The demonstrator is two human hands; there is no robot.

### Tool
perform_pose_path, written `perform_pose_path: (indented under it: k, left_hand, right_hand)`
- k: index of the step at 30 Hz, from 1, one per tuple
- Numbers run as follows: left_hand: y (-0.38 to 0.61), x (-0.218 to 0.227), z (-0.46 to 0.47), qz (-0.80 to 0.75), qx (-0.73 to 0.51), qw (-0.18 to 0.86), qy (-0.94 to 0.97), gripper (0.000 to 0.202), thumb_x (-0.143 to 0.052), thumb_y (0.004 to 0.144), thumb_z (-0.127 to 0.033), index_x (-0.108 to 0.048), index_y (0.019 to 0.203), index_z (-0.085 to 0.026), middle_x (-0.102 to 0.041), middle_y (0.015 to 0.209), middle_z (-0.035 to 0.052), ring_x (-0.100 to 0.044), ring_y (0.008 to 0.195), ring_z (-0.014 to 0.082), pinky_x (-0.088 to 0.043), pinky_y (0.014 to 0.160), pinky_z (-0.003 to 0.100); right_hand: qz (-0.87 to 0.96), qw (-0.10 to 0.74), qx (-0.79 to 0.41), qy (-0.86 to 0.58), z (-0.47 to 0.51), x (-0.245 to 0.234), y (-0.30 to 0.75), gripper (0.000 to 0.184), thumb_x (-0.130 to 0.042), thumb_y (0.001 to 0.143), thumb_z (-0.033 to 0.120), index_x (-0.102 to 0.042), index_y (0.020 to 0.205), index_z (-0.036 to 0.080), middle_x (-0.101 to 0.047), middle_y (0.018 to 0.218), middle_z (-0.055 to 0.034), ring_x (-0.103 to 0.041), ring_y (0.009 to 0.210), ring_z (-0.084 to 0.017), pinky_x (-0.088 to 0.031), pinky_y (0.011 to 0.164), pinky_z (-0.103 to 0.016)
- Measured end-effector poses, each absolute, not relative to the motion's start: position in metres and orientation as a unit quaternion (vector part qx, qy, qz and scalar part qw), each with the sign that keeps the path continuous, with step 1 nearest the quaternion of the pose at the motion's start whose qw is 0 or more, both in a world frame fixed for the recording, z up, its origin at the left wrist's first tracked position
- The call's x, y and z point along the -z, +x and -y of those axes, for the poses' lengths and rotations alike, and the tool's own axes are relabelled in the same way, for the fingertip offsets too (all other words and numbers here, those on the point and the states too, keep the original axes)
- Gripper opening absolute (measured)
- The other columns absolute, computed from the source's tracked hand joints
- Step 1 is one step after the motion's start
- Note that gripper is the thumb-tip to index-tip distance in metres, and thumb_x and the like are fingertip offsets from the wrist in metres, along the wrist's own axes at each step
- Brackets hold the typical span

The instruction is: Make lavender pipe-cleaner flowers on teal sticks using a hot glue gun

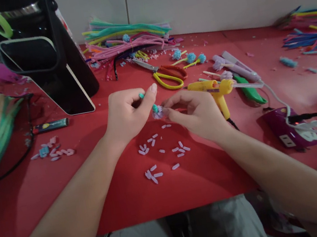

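Observation:
My left hand point(127, 115) is curled in a pinch around a short teal pipe-cleaner stem point(141, 95), whose teal tip point(154, 108) pokes out toward a small lilac fuzzy flower point(158, 112). My right hand point(196, 114) has its fingertips pressed on that flower from the right side. Both hands hover just above the red table point(123, 198). Several small lilac petal pieces point(165, 154) lie scattered on the red surface below the hands.
A yellow glue gun point(218, 91) lies just right of my right hand, its cable running to a purple power strip point(292, 131). Yellow-handled scissors point(166, 76), finished fuzzy flowers point(191, 59), pipe-cleaner bundles point(128, 36), a black stand point(50, 64) and a lighter point(51, 125) sit around.

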State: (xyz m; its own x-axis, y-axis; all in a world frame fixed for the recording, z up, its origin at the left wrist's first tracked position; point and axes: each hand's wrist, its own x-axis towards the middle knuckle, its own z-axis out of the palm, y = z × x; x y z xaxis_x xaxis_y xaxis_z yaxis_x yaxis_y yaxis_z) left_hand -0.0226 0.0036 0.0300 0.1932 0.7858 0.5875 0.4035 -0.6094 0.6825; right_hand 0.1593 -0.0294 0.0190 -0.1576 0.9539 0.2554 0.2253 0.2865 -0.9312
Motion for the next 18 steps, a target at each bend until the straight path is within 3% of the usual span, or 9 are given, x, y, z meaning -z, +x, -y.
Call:
perform_pose_path:
  k: [11,18]
  left_hand:
    - [-0.0232,-0.029,-0.007,-0.371,-0.49,0.206,0.761,0.063,-0.062,0.095,-0.045,-0.025,0.051,-0.018,-0.021,0.049,-0.005,-0.02,0.047,0.0085,-0.019,0.046,0.031]
    - [-0.0252,-0.031,-0.0072,-0.372,-0.491,0.209,0.76,0.065,-0.061,0.095,-0.049,-0.025,0.052,-0.018,-0.02,0.05,-0.0048,-0.019,0.048,0.0086,-0.019,0.047,0.032]
  right_hand:
    - [0.647,0.471,-0.398,-0.449,0.0291,-0.0173,0.1589,0.01,-0.075,0.082,0.026,-0.068,0.08,0.02,-0.074,0.084,-0.0029,-0.069,0.077,-0.016,-0.061,0.073,-0.031]
    - [0.524,0.495,-0.529,-0.448,0.0258,-0.0234,0.1569,0.021,-0.081,0.076,0.032,-0.064,0.076,0.02,-0.07,0.075,-0.0006,-0.071,0.074,-0.016,-0.064,0.076,-0.034]
